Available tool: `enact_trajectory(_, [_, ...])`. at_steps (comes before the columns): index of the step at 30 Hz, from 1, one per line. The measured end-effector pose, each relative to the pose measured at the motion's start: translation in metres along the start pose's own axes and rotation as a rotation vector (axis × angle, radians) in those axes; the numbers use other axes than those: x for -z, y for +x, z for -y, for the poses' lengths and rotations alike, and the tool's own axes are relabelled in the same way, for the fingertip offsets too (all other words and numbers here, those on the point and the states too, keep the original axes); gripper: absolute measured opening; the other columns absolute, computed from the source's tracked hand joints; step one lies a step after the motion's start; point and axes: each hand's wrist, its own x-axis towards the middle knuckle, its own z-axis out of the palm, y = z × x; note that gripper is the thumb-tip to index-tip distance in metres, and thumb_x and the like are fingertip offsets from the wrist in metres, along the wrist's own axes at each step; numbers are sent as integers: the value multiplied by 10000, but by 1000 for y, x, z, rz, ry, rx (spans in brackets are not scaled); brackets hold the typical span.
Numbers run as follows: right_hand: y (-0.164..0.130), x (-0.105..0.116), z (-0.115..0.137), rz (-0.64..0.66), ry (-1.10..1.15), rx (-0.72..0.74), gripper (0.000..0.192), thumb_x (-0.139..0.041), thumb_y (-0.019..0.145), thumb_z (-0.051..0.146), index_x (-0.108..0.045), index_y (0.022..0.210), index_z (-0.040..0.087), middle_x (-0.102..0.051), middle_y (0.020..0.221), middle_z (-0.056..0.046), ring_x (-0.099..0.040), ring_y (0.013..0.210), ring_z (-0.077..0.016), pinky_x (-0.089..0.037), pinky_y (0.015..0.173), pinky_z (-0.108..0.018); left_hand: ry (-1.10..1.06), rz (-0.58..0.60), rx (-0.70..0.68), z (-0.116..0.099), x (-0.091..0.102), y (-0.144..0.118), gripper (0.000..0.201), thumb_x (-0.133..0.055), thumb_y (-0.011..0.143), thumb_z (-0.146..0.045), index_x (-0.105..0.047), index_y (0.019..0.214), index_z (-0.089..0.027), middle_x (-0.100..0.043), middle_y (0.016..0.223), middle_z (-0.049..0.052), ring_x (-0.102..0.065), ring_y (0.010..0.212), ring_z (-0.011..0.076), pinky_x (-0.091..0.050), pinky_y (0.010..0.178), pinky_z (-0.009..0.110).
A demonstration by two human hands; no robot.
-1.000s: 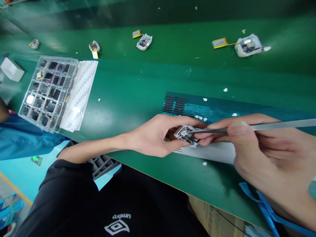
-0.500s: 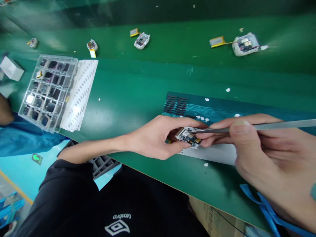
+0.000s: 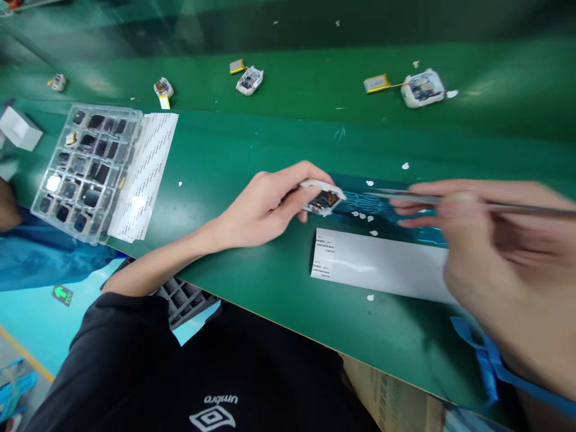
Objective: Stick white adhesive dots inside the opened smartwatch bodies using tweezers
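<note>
Between the thumb and fingers of my left hand (image 3: 265,207) is a white watch casing (image 3: 327,199), tilted, with its circuit parts showing. My right hand (image 3: 490,240) is closed around a pair of metal tweezers (image 3: 432,198), slightly smeared by motion. The tweezer tips point left toward the casing but stand apart from it. Beneath them lies a blue translucent adhesive sheet (image 3: 366,203), partly covered by both hands. A white printed strip (image 3: 382,264) lies nearer me, its right end hidden behind my right hand.
Several opened watch casings, one of them a casing (image 3: 423,89) wired to a yellow battery (image 3: 377,84), lie along the back. On the left are a clear compartment tray (image 3: 139,114), a white label sheet (image 3: 155,162) and a white box (image 3: 21,129). Another person's arm (image 3: 9,207) shows at far left.
My left hand has lifted the casing up and left, away from the white strip. The tweezers have come out of the casing, and my right hand has moved right.
</note>
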Motion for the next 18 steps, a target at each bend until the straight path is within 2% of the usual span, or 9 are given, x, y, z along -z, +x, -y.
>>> enact_trajectory(2, [3, -3, -4, 47, -20, 32, 159, -676, 1014, 365, -822, 996, 303, -831, 1007, -10, -785, 835, -204, -621, 696, -369, 230, -80, -103, 14, 0, 1, 268, -425, 1110, -319, -651, 1145, -178, -773, 994, 67, -707, 823, 159, -510, 777, 326])
enact_trajectory(4, [8, -4, -6, 106, -29, 69, 172, -674, 1009, 356, -818, 939, 291, -835, 960, 1, -786, 826, -195, -626, 704, -354, 440, -112, -272, 26, -4, 1, 251, -412, 1105, -254, -645, 1163, -179, -791, 1097, 82, -711, 978, 193, -486, 858, 358])
enact_trajectory(6, [13, 0, -8, 177, -16, 111, 187, -658, 1015, 346, -807, 912, 299, -832, 931, 9, -780, 804, -183, -620, 697, -345, 549, -103, -430, 35, -9, 0, 242, -417, 1101, -219, -617, 1233, -184, -790, 1210, 86, -688, 1135, 216, -462, 942, 380])
enact_trajectory(8, [18, 6, -10, 264, 1, 170, 156, -665, 1014, 336, -800, 937, 321, -833, 956, 22, -774, 801, -173, -616, 705, -344, 591, -63, -534, 38, -13, -1, 238, -428, 1108, -234, -583, 1283, -190, -785, 1235, 86, -664, 1202, 214, -449, 997, 378])
enact_trajectory(10, [21, 11, -13, 328, 10, 243, 110, -692, 1002, 324, -794, 965, 341, -831, 968, 37, -772, 811, -169, -614, 730, -349, 619, 22, -577, 38, -15, -1, 225, -431, 1111, -244, -581, 1272, -194, -782, 1227, 84, -646, 1247, 208, -438, 1044, 365])
enact_trajectory(13, [21, 15, -18, 340, -10, 298, 94, -704, 999, 311, -787, 1008, 353, -828, 977, 42, -780, 859, -192, -614, 778, -384, 646, 151, -559, 36, -17, 1, 247, -397, 1117, -233, -598, 1258, -204, -775, 1246, 78, -621, 1310, 207, -426, 1075, 363])
enact_trajectory(15, [19, 14, -19, 366, -11, 319, 125, -702, 1001, 288, -784, 1067, 356, -828, 1019, 37, -784, 910, -207, -620, 803, -401, 650, 183, -521, 35, -17, 3, 282, -371, 1123, -246, -599, 1284, -203, -765, 1269, 88, -611, 1331, 213, -427, 1072, 373])
enact_trajectory(18, [13, 14, -18, 382, 27, 353, 282, -707, 985, 198, -768, 1183, 390, -823, 1100, 45, -785, 984, -197, -642, 811, -382, 651, 190, -497, 36, -17, 5, 304, -358, 1130, -272, -600, 1296, -194, -758, 1247, 104, -610, 1331, 219, -435, 1060, 376])
